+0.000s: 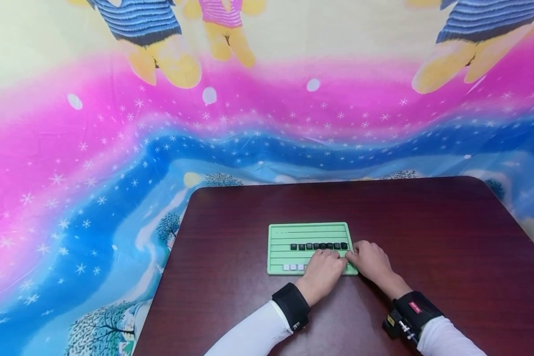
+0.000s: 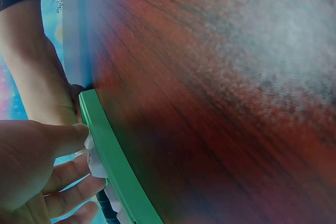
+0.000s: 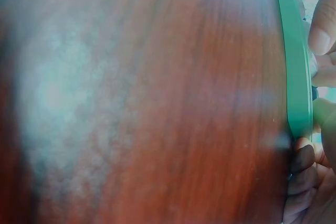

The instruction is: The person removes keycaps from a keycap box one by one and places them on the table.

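Note:
A light green grooved tray (image 1: 309,227) lies on the table. Across its middle runs a row of small black keycaps (image 1: 316,246), and white keycaps (image 1: 293,267) line its near edge. My left hand (image 1: 322,269) is over the near right part of the tray, covering part of the white row. In the left wrist view its thumb and fingers pinch a white keycap (image 2: 95,163) just above the green rim. My right hand (image 1: 374,262) grips the tray's near right corner, thumb on top and fingers curled beside the end, as the right wrist view shows.
The dark reddish-brown table (image 1: 231,222) has rounded far corners. Behind it hangs a colourful printed cloth (image 1: 267,113), which also drops along the table's left side. A black wrist strap (image 1: 291,306) sits on the left forearm, and a strap with a camera (image 1: 400,324) on the right.

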Tool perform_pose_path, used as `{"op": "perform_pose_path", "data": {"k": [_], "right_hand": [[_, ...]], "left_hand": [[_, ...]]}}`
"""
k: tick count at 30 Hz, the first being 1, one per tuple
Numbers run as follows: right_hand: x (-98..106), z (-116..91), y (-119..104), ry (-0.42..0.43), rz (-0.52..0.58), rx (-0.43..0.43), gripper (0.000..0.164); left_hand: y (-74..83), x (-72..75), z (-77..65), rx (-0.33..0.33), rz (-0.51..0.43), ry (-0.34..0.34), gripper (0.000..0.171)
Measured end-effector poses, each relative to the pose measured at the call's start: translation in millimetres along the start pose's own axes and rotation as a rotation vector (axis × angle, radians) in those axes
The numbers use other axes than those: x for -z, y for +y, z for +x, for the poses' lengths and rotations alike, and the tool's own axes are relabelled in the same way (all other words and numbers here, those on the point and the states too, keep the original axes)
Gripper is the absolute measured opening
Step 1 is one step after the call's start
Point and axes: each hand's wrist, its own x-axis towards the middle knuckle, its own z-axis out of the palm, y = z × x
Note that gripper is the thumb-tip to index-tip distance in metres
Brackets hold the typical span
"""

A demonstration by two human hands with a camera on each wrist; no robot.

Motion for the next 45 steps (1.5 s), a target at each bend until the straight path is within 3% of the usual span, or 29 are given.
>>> {"op": "perform_pose_path", "data": {"k": [11, 21, 24, 33, 45], "right_hand": [[-1, 0, 2, 0.004, -0.005, -0.003, 0.033], [1, -2, 0, 0.005, 0.005, 0.002, 0.035], [1, -3, 0, 0.004, 0.004, 0.002, 0.036], [1, -3, 1, 0.010, 0.002, 0.013, 0.037], [-1, 0, 2, 0.010, 0.010, 0.006, 0.036]], "left_hand": [[0.6, -5.3, 2.2, 0.014, -0.022, -0.010, 0.010], [-0.2, -6.2, 1.1, 0.001, -0.025, 0.024, 0.017], [-1.4, -4.1, 1.7, 0.006, -0.029, 0.033, 0.021], [-5.1, 6.7, 1.6, 0.016, -0.058, 0.080, 0.015], [-1.4, 19.4, -3.2, -0.036, -0.096, 0.128, 0.012]]}}
